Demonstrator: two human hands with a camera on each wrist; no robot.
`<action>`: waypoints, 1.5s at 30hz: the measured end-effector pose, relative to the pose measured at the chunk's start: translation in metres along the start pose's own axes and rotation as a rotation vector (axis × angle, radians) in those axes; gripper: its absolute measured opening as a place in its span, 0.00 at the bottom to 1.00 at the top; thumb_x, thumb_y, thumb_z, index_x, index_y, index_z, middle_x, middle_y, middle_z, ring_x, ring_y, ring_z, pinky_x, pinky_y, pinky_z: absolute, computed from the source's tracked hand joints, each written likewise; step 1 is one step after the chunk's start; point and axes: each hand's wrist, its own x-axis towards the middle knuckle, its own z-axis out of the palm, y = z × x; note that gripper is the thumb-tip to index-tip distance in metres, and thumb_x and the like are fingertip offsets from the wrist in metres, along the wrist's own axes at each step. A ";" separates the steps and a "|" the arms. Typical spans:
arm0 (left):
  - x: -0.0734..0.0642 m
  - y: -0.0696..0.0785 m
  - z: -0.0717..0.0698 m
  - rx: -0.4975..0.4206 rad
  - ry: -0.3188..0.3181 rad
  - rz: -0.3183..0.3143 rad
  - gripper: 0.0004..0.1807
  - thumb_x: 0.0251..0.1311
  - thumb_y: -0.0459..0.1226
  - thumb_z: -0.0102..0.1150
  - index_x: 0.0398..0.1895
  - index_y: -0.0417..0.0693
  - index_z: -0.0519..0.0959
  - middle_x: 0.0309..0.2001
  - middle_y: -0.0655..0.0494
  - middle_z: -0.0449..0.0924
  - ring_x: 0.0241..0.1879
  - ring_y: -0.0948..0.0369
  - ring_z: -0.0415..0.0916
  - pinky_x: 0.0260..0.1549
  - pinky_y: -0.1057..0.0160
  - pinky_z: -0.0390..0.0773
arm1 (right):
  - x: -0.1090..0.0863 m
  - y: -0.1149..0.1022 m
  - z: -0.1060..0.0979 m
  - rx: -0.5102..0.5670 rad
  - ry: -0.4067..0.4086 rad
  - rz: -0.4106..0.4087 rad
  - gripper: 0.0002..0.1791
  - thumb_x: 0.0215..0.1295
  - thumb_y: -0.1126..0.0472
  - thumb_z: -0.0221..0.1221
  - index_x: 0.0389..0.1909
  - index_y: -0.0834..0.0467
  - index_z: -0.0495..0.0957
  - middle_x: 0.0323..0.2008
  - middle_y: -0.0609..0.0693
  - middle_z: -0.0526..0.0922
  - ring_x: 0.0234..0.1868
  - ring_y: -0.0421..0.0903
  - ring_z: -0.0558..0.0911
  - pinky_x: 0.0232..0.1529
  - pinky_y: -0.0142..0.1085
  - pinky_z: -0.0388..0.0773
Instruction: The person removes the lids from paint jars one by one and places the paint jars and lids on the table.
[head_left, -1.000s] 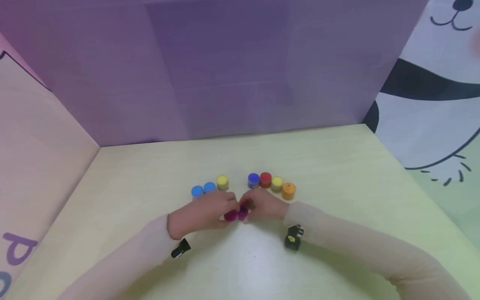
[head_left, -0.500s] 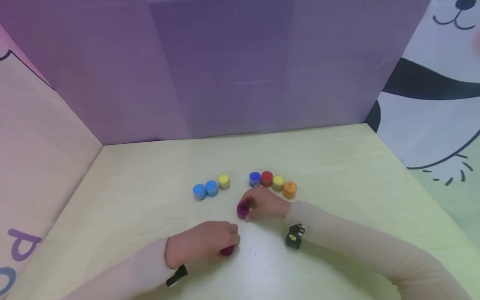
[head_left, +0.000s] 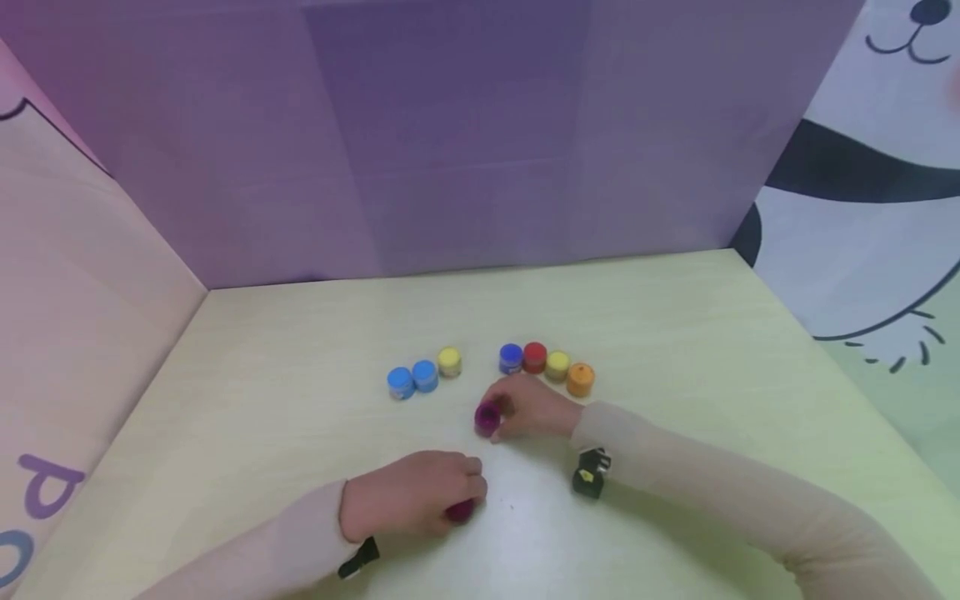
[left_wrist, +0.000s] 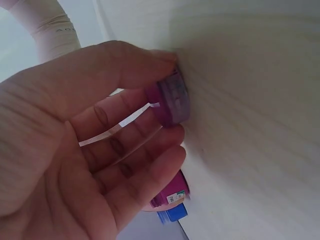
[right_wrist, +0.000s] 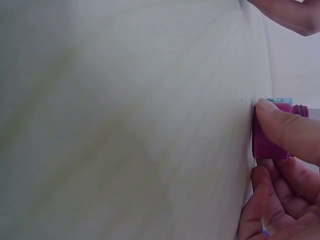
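Observation:
My right hand holds a small magenta paint pot between thumb and fingers. The pot stands uncapped on the table, its dark opening facing up; in the right wrist view the pot shows a threaded neck. Nearer the table's front, my left hand pinches a purple lid, partly hidden under the fingers. In the left wrist view the lid sits between thumb and fingertips, close against the tabletop; whether it touches cannot be told. Pot and lid are apart.
Behind the hands stand several capped pots: two light blue ones beside a yellow one on the left. Dark blue, red, yellow and orange ones form a row on the right. A purple panel borders the table's back.
My left hand has drawn away from the pot towards the table's front with the purple lid, uncovering the light blue pots. The right hand has stayed on the magenta pot.

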 end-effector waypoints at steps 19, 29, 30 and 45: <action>0.005 -0.013 -0.028 -0.010 0.136 -0.105 0.30 0.46 0.44 0.72 0.55 0.46 0.75 0.48 0.56 0.76 0.47 0.62 0.74 0.45 0.68 0.75 | -0.003 0.004 -0.005 0.008 -0.025 0.020 0.21 0.46 0.62 0.71 0.45 0.54 0.79 0.41 0.43 0.82 0.45 0.41 0.79 0.48 0.35 0.76; 0.016 -0.026 -0.033 -0.041 0.263 -0.182 0.25 0.48 0.42 0.71 0.51 0.47 0.77 0.44 0.57 0.77 0.43 0.61 0.74 0.44 0.67 0.76 | -0.018 0.006 -0.022 0.141 -0.045 0.059 0.26 0.51 0.59 0.69 0.52 0.58 0.76 0.46 0.49 0.81 0.48 0.46 0.79 0.49 0.37 0.77; 0.018 -0.027 -0.033 -0.039 0.268 -0.190 0.25 0.48 0.42 0.71 0.51 0.47 0.77 0.45 0.56 0.77 0.44 0.61 0.74 0.44 0.66 0.76 | -0.019 0.005 -0.024 0.144 -0.035 0.055 0.26 0.51 0.60 0.69 0.52 0.59 0.75 0.47 0.50 0.81 0.49 0.47 0.79 0.49 0.37 0.77; 0.058 -0.032 -0.022 -0.094 0.202 -0.214 0.18 0.56 0.37 0.64 0.49 0.47 0.76 0.39 0.57 0.76 0.36 0.63 0.71 0.38 0.71 0.74 | -0.035 0.009 -0.040 0.082 0.094 -0.023 0.24 0.54 0.59 0.67 0.52 0.63 0.75 0.44 0.53 0.82 0.47 0.50 0.79 0.51 0.44 0.76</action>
